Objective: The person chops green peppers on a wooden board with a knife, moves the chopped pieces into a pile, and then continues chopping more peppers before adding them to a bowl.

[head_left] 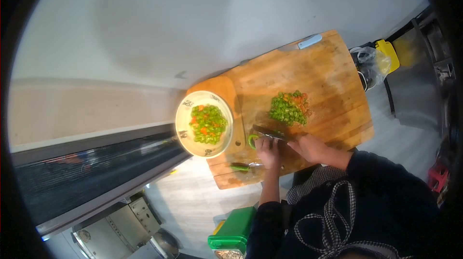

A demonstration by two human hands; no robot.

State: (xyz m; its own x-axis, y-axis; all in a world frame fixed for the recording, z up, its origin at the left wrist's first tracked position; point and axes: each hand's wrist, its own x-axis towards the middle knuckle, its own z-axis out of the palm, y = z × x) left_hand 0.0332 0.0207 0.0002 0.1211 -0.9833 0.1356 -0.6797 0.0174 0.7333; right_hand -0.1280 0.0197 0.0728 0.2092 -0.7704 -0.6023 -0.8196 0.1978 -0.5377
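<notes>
- Over the large wooden board (337,75), clamping the knife (265,130) by its handle in the right hand (312,148), close to the left hand (266,150) yet apart from it.
- Pressing the cut green pepper (251,141) onto the wood with gathered left fingers, right beside the blade; hiding the exact fingertip placement from view, though.
- Ideally curling those fingertips well back, guiding the flat of the blade with the knuckles, and backing off in small, even steps.
- Best rocking smoothly from the tip, not chopping from high up, and matching the piece size in the chopped heap (288,108) just beyond.
- Wisely leaving a gap between blade and heap, avoiding mixing coarse bits with fine.
- Steering the elbow clear of pepper number 2 (239,167), lying over to the left, and of the bowl (180,131), holding more diced vegetables.
</notes>
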